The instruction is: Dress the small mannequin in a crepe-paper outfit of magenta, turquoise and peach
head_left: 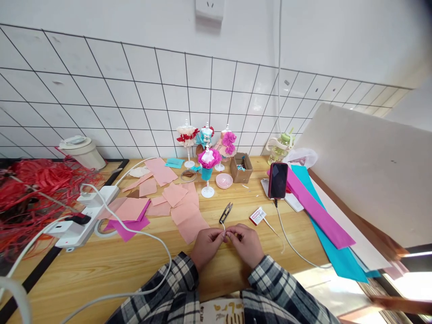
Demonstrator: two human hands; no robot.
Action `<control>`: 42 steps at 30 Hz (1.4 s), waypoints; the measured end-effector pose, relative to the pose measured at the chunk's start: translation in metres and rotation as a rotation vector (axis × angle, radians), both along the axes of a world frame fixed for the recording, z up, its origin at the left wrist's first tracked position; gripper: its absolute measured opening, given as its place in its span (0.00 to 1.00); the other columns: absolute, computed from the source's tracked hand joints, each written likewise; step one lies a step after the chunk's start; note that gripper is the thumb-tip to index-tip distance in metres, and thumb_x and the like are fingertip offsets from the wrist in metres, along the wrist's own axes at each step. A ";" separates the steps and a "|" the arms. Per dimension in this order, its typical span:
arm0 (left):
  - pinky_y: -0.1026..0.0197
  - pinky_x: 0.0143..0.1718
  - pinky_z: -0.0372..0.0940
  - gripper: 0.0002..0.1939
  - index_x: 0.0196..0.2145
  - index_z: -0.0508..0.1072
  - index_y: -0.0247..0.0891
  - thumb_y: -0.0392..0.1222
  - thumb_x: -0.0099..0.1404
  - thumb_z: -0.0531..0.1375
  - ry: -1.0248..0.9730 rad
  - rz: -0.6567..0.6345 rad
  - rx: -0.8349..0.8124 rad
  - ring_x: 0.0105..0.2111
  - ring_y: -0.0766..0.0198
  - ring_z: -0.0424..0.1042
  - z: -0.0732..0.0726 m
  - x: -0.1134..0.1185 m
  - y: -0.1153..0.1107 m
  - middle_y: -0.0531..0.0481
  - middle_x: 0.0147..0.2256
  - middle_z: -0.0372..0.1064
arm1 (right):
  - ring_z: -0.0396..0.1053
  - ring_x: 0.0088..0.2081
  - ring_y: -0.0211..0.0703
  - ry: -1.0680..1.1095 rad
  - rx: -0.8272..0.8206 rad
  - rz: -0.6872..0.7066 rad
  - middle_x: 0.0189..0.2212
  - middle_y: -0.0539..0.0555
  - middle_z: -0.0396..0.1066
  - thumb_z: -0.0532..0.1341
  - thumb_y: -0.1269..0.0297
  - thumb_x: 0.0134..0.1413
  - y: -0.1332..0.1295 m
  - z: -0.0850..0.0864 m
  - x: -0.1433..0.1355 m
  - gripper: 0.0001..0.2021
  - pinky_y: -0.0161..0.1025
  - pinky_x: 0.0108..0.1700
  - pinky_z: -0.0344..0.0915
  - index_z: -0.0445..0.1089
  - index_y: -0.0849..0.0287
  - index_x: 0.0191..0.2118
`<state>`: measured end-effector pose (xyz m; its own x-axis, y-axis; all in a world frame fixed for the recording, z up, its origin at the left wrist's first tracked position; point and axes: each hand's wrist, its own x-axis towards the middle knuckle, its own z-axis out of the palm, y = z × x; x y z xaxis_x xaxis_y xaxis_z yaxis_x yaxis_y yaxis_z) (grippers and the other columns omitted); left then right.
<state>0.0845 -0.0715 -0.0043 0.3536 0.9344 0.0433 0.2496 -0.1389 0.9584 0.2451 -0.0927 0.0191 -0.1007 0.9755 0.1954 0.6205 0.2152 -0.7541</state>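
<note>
My left hand [207,245] and my right hand [246,245] meet at the front of the wooden table, fingertips pinched close together. Between them a thin white strip [223,226] pokes up; most of it is hidden by the fingers, and its kind is unclear. Just beyond the fingertips lie small black-handled thread snips [226,213], blades pointing away. To the right is a small white and red card [258,216] with a pale thread trailing from it. Farther back stands a mini dress form [208,168] in magenta and turquoise paper.
Several more dressed forms [188,138] stand behind, beside a cardboard box [241,168] and a pink dish [224,181]. Pink paper pieces [189,220] spread leftward, near a power strip [87,216] whose white cable crosses my left sleeve. A phone [278,181] and long coloured paper sheets [319,209] lie right.
</note>
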 end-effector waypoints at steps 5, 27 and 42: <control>0.63 0.34 0.66 0.13 0.32 0.79 0.35 0.39 0.61 0.54 -0.029 -0.004 0.008 0.30 0.62 0.73 0.002 0.001 0.001 0.49 0.29 0.77 | 0.71 0.34 0.40 -0.076 0.049 0.050 0.31 0.51 0.75 0.57 0.69 0.57 -0.003 0.002 0.000 0.10 0.34 0.37 0.64 0.75 0.53 0.38; 0.62 0.38 0.65 0.15 0.37 0.78 0.38 0.42 0.66 0.51 0.008 -0.136 0.042 0.34 0.62 0.72 0.002 -0.001 0.001 0.50 0.34 0.77 | 0.71 0.34 0.39 -0.310 0.325 0.012 0.33 0.52 0.73 0.55 0.66 0.60 -0.007 -0.010 -0.001 0.09 0.34 0.36 0.65 0.73 0.55 0.37; 0.63 0.37 0.64 0.16 0.41 0.77 0.38 0.43 0.66 0.51 -0.048 -0.146 0.005 0.35 0.61 0.72 0.005 -0.002 0.000 0.49 0.35 0.76 | 0.70 0.34 0.41 -0.281 0.183 -0.011 0.34 0.54 0.73 0.54 0.64 0.60 -0.008 -0.011 -0.004 0.09 0.35 0.34 0.63 0.72 0.56 0.38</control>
<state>0.0829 -0.0710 0.0002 0.4831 0.8729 0.0676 0.1806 -0.1749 0.9679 0.2413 -0.1002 0.0085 -0.1650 0.9280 0.3340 0.8019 0.3234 -0.5024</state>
